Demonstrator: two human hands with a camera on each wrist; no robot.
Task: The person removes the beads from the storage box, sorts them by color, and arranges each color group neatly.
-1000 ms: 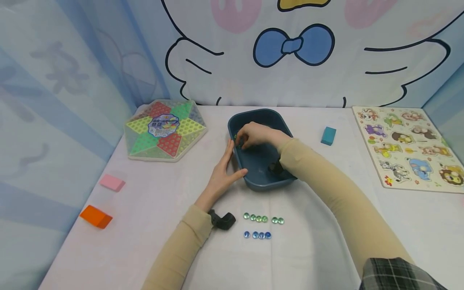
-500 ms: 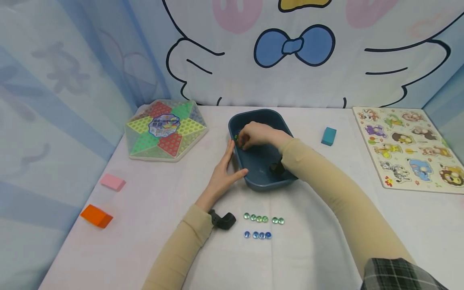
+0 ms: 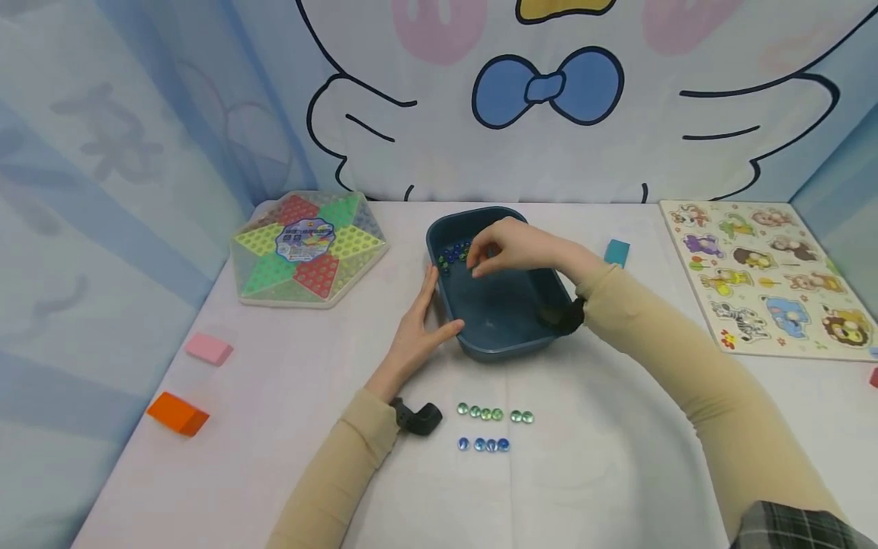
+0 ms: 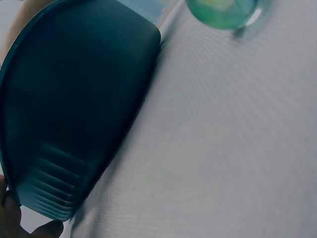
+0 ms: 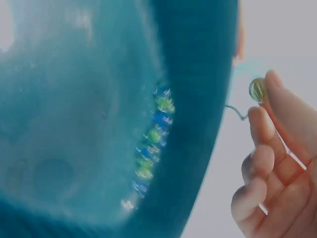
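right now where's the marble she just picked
Pinched in the right hand fingertips: a green marble, above the blue tub, near the marbles piled in its far-left corner.

Dark teal tub [image 3: 507, 347] holds blue and green marbles [image 3: 453, 253]; green [image 3: 494, 415] and blue rows [image 3: 483, 444] lie on white cloth [image 3: 274, 427].

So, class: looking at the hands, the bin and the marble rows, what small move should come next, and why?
Probably carry the green marble pinched in the right hand down to the green row on the table. The row above the blue marbles has a gap, and the left hand steadies the bin.
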